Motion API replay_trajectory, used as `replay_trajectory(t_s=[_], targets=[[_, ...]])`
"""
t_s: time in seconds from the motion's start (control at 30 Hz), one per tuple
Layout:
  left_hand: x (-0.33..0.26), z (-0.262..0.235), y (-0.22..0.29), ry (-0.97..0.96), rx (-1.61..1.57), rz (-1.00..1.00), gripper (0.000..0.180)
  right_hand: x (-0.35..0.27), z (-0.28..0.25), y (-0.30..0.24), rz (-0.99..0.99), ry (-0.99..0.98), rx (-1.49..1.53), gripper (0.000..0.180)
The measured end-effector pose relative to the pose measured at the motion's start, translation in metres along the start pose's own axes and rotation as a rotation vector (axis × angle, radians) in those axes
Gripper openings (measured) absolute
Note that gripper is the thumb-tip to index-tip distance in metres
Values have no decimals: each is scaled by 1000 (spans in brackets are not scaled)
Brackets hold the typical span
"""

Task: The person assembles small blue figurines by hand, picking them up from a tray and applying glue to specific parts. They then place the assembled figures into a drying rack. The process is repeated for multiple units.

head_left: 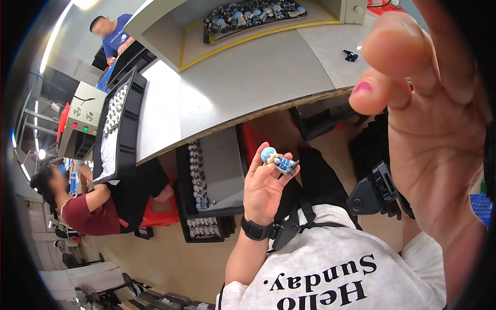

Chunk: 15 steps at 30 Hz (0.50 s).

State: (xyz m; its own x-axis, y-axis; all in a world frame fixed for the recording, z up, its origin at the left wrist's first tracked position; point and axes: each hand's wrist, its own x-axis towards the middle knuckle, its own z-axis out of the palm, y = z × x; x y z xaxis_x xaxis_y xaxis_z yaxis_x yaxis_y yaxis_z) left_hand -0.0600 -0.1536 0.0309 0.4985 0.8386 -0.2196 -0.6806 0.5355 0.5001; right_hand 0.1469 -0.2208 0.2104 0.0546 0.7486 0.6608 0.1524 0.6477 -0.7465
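My left hand point(261, 194) is closed around a small figurine point(283, 164) with light blue hair and a blue-and-white outfit. The figurine lies tilted between thumb and fingers, its head toward the left. My right hand point(431, 124) is raised very close to the head camera and fills the right side. Two of its fingertips bend inward, one with a pink mark, while other fingers run up past the picture's edge. Nothing shows in this palm, and its fingers stand apart. A small dark piece point(350, 55) lies on the grey worktable point(248, 77) beyond the right hand.
A black tray point(256, 31) of blue-haired figures sits inside a cubby. Another black tray point(135, 98) with white pieces stands at the left, near a machine point(87, 111). Below the table are figure-filled trays point(225, 165). Two people point(93, 212) work at left and behind.
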Motion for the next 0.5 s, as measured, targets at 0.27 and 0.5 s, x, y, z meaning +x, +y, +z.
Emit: replay_trajectory(t_s=[0.27, 0.5], targets=[[3, -4, -12, 92, 72, -25, 41, -18, 25, 38, 245, 170, 43, 123], [4, -11, -15, 111, 85, -20, 42, -10, 26, 35, 92, 186, 100, 116]])
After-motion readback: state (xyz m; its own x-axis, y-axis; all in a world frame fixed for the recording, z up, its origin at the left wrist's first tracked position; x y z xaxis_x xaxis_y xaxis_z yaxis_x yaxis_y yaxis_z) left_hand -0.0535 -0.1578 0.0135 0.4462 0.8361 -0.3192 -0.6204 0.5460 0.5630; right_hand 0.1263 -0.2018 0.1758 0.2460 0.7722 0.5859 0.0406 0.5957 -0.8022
